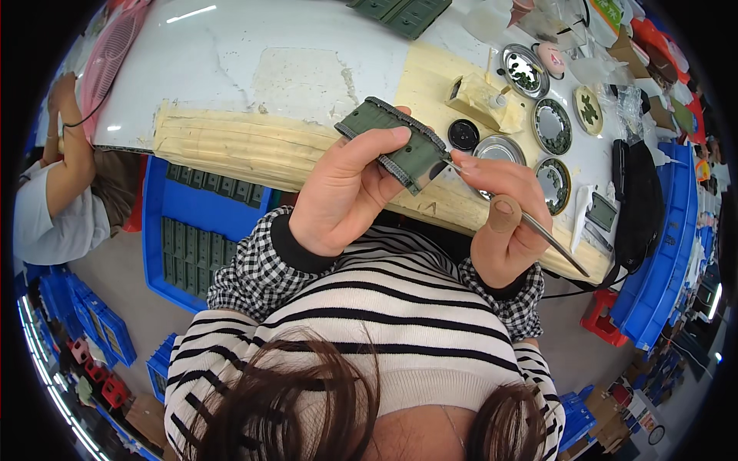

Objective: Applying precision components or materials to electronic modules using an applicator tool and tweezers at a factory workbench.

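Note:
My left hand (338, 188) is closed around a green camouflage model tank hull (419, 157) with dark tracks along both long sides, thumb on top and fingers beneath. The hull is tilted above the table's front edge. In my right hand (503, 234) is a slim metal pick-like tool (550, 238), held like a pen, its handle pointing down to the right. Its tip meets the hull's right end; my fingers partly hide the contact. A tan cover wraps my right thumb. Beyond my right hand sit round metal dishes (553, 127) of small green parts.
A black round lid (463, 135) and a tape-wrapped block (484, 104) stand behind the hull. Below the table's left edge, a blue crate (154, 261) holds rows of green hulls. Another green piece (403, 14) lies at the far edge. A person's arm (73, 146) is at left.

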The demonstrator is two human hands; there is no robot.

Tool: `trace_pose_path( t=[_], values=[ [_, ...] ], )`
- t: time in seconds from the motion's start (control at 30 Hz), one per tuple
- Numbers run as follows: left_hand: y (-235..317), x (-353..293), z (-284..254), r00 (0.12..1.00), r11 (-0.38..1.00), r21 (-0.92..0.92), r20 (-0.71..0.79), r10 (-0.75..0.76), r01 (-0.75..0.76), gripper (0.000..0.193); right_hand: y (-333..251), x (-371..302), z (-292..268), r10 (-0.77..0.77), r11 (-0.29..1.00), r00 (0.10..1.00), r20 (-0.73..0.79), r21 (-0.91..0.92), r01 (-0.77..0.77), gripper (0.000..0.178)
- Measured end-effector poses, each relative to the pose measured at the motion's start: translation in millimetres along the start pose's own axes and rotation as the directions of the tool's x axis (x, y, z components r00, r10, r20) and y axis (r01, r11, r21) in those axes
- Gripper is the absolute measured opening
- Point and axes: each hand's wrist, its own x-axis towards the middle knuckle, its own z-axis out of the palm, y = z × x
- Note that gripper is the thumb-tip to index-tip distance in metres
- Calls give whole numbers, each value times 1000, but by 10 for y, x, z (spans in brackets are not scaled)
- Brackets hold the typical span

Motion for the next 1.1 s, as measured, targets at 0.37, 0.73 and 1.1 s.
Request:
trace_pose_path(
  t=[0.37, 0.73, 1.1],
  values=[
    [-44, 2, -19, 1000, 999, -34, -6, 23, -23, 32, 2, 20, 3, -79, 993, 996, 31, -83, 81, 14],
    [-26, -28, 39, 998, 999, -48, 56, 1, 2, 36, -72, -4, -62, -110, 989, 992, 67, -92, 116, 21],
    [-4, -59, 95, 995, 997, -76, 95, -14, 22, 37, -144, 3, -130, -192, 976, 973, 127, -75, 202, 29]
  ],
)
